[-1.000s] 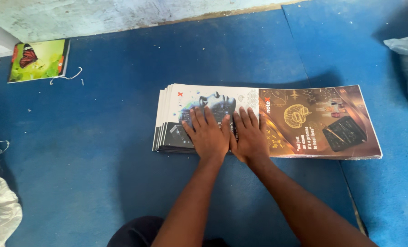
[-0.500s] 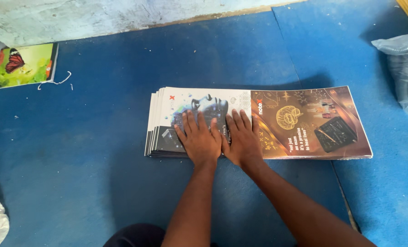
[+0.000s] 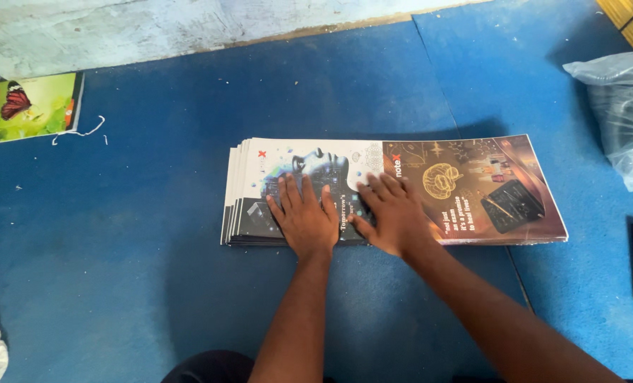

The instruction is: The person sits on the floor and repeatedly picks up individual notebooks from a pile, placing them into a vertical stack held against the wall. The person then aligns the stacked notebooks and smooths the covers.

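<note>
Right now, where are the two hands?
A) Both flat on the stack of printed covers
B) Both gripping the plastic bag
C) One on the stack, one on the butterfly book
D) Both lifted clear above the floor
A: the left hand and the right hand lie palm down side by side, fingers spread, on the top sheet of the stack of printed covers on the blue floor.

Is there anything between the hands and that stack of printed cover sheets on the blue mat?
Nothing visible does. The left hand and right hand both lie flat, palms down, directly on the top sheet of the stack of printed covers. The butterfly booklet and plastic bag lie well apart from it.
</note>
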